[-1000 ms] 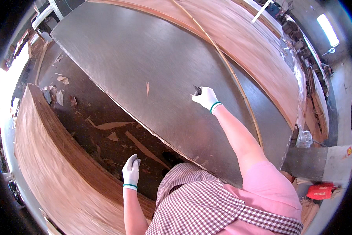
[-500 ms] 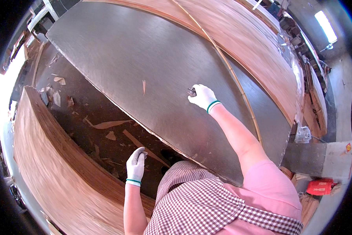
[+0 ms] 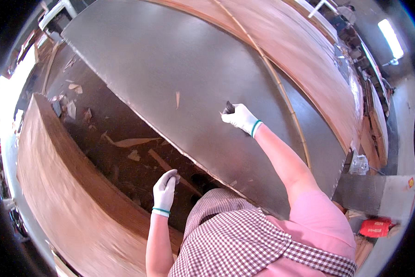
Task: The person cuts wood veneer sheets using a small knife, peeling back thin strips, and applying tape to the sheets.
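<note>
My right hand [image 3: 239,118], in a white glove with a green cuff, is over the middle of a smooth grey tabletop [image 3: 138,60]. Its fingers are closed around a small dark tool [image 3: 229,107], whose exact kind I cannot make out. To the left of that hand, a thin wood sliver [image 3: 178,99] lies on the grey surface. My left hand [image 3: 163,191], gloved the same way, is in front of the table's near edge, above the floor. Its fingers are pressed together; whatever they may hold is too small to name.
A thick stack of wood veneer sheets [image 3: 69,171] stands at left. Another veneer stack [image 3: 304,60] lies along the table's far side, with a bamboo pole [image 3: 281,87] running across. Veneer scraps [image 3: 131,141] litter the dark floor. A red packet [image 3: 375,227] is at lower right.
The dark tool in my right hand now points more upward. My left hand has risen slightly and moved a little right. The whole view has shifted slightly.
</note>
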Action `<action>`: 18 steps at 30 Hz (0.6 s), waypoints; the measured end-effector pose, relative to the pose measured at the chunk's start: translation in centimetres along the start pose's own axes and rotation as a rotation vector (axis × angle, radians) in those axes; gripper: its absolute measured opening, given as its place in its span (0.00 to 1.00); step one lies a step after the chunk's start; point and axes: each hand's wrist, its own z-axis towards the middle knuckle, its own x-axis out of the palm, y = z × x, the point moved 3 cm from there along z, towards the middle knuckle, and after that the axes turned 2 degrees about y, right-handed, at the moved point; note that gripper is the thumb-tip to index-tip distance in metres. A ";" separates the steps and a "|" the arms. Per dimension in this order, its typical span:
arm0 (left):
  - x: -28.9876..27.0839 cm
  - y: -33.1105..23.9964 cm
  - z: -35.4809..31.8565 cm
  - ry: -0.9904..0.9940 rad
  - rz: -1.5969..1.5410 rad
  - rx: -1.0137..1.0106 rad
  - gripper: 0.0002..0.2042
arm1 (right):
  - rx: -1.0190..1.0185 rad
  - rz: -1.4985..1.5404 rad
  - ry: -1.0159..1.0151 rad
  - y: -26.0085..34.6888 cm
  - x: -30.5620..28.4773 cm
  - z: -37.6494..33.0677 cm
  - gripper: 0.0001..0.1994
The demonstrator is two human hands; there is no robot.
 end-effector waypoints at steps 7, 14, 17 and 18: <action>1.1 -7.0 0.5 -0.033 -0.337 -0.033 0.15 | 0.011 0.344 0.620 5.1 12.6 -2.9 0.06; -5.1 -4.1 -4.0 -0.266 -0.518 -0.001 0.12 | -0.087 -0.137 0.801 9.2 24.4 -4.5 0.08; -8.0 -2.4 -6.9 -0.395 -0.644 0.023 0.10 | -0.069 -0.215 0.893 9.6 29.5 -4.6 0.07; -9.7 -1.7 -7.8 -0.425 -0.708 0.031 0.09 | -0.043 -0.193 0.927 10.2 31.8 -4.7 0.07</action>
